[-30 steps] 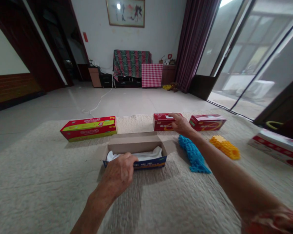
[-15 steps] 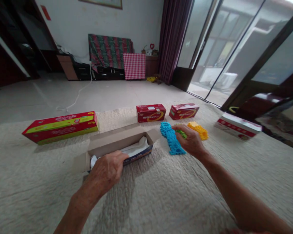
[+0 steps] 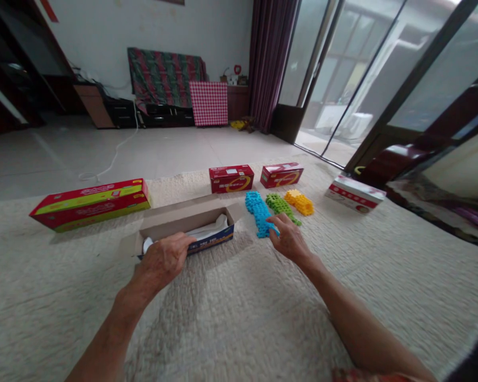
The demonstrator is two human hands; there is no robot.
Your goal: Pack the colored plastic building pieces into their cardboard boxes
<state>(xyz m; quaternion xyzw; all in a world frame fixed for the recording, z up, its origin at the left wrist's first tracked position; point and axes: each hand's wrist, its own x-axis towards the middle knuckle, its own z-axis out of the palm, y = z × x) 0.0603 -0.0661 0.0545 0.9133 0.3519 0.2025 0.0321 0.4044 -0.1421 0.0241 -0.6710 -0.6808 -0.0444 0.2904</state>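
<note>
An open dark-blue cardboard box (image 3: 217, 237) lies on the quilted cover, flaps spread, with white wrapping (image 3: 207, 229) inside. My left hand (image 3: 165, 260) is closed over its front wall, fingers bent over the rim. Right of the box, a long piece of blue interlocking plastic blocks (image 3: 257, 207) lies flat. My right hand (image 3: 289, 239) has thumb and index finger closed at its near end, covering part of it. A green block piece (image 3: 279, 204) rests just beyond that hand, and a yellow block piece (image 3: 299, 201) lies farther right.
A long red and yellow-green box (image 3: 91, 204) lies at the left. Two red boxes, one in the middle (image 3: 231, 179) and one farther right (image 3: 282, 175), stand behind the blocks. A white and red box (image 3: 355, 195) sits at the right. Tiled floor (image 3: 163, 151) begins beyond the cover.
My right hand has moved from above the green blocks to the near end of the blue piece, uncovering the green one. My left hand stays on the box wall. The view has shifted slightly.
</note>
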